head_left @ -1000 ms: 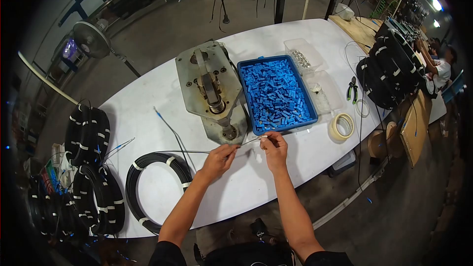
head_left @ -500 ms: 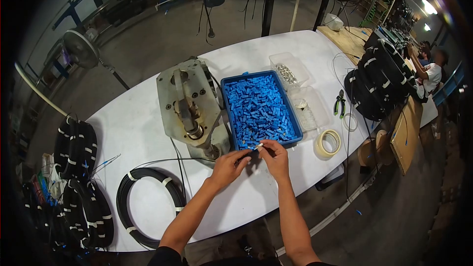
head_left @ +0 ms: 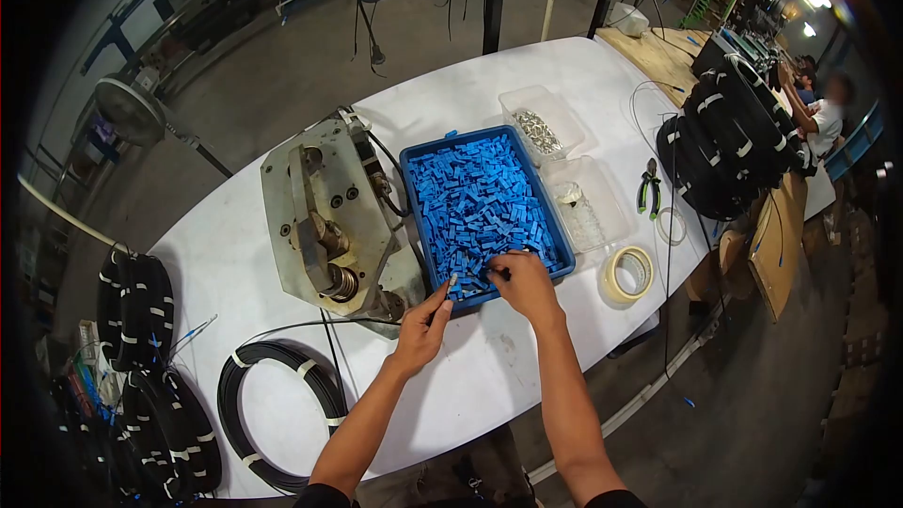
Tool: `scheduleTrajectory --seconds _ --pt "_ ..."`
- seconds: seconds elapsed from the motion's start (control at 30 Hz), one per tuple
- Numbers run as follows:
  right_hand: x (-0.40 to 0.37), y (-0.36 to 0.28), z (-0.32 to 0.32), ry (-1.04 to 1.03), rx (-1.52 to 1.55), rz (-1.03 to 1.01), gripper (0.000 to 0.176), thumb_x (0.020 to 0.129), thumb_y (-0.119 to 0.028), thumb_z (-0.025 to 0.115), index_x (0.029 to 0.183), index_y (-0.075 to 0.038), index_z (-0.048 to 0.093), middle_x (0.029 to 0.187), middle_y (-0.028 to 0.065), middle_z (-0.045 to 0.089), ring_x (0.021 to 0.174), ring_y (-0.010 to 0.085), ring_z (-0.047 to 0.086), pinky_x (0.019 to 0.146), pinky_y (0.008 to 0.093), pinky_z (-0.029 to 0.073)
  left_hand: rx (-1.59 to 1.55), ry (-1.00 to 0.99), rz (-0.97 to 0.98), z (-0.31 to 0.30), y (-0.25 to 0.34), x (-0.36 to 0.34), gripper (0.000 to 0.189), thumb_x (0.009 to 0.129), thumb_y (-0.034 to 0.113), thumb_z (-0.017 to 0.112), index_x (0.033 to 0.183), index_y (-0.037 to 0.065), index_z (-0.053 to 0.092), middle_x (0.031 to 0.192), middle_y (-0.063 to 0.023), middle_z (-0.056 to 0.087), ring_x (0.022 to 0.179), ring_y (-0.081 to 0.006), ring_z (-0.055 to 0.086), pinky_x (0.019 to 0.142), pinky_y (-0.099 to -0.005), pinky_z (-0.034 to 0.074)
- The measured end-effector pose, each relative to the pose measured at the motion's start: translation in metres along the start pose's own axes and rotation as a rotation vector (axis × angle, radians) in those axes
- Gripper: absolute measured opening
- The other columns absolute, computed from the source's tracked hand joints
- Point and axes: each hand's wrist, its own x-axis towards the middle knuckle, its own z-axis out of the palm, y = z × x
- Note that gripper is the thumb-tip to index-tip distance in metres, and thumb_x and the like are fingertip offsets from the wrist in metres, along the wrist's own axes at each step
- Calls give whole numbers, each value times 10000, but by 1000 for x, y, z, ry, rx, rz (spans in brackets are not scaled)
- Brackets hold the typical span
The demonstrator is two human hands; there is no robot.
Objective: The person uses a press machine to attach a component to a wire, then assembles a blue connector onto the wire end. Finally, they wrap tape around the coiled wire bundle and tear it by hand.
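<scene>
My left hand (head_left: 420,331) is closed by the front left corner of a blue tray (head_left: 570,268). It pinches the end of a black cable (head_left: 324,324), and a small pale tip (head_left: 453,279) sticks up past the fingertips. My right hand (head_left: 527,284) reaches over the tray's front, fingers curled down into a heap of small blue plastic connector housings (head_left: 480,190). What those fingers grip, if anything, is hidden. The cable runs left from my left hand toward a tied black cable coil (head_left: 230,404) on the white table.
A metal press-like machine (head_left: 329,216) stands left of the tray. Right of it are two clear boxes with small parts (head_left: 538,132), (head_left: 585,226), green-handled pliers (head_left: 649,190) and a tape roll (head_left: 627,275). Cable coils (head_left: 724,141) hang at right; a person (head_left: 828,118) is beyond.
My hands have parted. The right one moved from the pale tip into the blue pieces; the left one stays with the cable, slightly further left. The view has shifted a little.
</scene>
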Motion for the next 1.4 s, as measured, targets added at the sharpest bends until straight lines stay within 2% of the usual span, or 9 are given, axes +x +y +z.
scheduleTrajectory --seconds 0.03,0.2,0.37,0.6,0.67,0.9,0.97,1.07,1.4 --pt "3 -1 3 -123 -77 29 150 769 -82 719 915 -50 736 817 134 687 763 343 653 709 434 522 -51 -26 -50 -2 1 -1 379 1000 178 566 1337 4 569 740 4 560 655 -47 458 600 -234 418" --pt "7 -16 5 -101 -183 126 85 785 -127 699 852 -95 741 791 120 675 767 321 662 690 416 528 -84 -126 -100 -6 -6 -4 364 1021 184 519 1331 0 571 719 21 520 637 -56 451 585 -227 403" --pt "7 -10 15 -89 -240 113 166 732 -169 765 887 -118 737 894 104 690 856 334 652 714 435 532 -373 -122 -183 -1 -1 -3 215 1043 217 475 1097 43 589 704 43 444 597 -38 378 521 -211 322" --pt "6 -17 24 -40 -292 99 200 722 -209 792 878 -103 729 932 106 694 878 318 648 737 448 518 -330 -144 -240 -2 3 -1 204 1042 243 472 1070 70 578 709 57 431 600 -27 365 538 -192 305" --pt "6 -16 26 -31 -281 128 194 718 -202 787 867 -95 724 925 108 690 884 318 645 721 443 514 -213 -128 -222 -1 -2 0 217 1023 200 493 1062 39 632 737 18 528 642 -60 433 586 -235 379" --pt "3 -15 25 -35 -315 59 189 718 -212 752 863 -94 722 913 105 680 871 318 638 721 446 504 -138 -117 -136 1 11 -1 211 991 174 559 1004 2 682 803 -3 614 663 -77 473 618 -240 401" --pt "3 -15 26 -32 -346 65 193 725 -222 742 867 -93 722 919 105 680 878 319 634 736 450 492 -15 -148 -118 -3 13 -2 231 999 202 571 996 6 694 844 -2 638 758 -98 556 709 -244 460" --pt "4 -15 27 -46 -312 96 198 736 -223 744 883 -92 727 938 103 684 902 318 632 747 454 482 -158 -153 20 -6 11 0 216 984 206 613 1007 14 708 896 -13 641 791 -95 530 720 -245 434" --pt "3 -17 30 -40 -320 135 174 723 -169 763 892 -129 747 977 92 688 934 309 631 802 440 477 -234 -181 109 -16 12 1 233 970 230 630 984 14 717 899 -32 618 805 -101 485 700 -235 381"
